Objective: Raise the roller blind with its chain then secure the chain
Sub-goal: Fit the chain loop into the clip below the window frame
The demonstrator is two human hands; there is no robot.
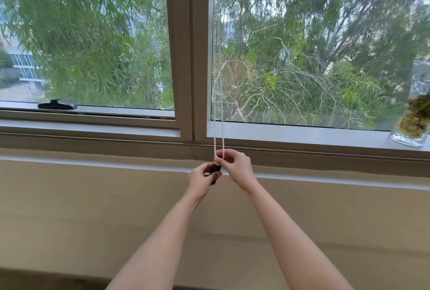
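A white beaded chain (218, 131) hangs as a two-strand loop down the left edge of the right window pane. Its lower end meets a small dark holder (215, 168) on the wall just below the sill. My right hand (235, 166) pinches the chain's bottom at the top of the holder. My left hand (202, 179) grips the dark holder from the left and below. The roller blind itself is out of view above the frame; the glass is uncovered.
A glass vase (413, 113) with plant roots stands on the sill at far right. A dark window handle (57, 104) lies on the left frame. The window's central post (186, 57) rises just left of the chain. A beige wall (93, 208) runs below.
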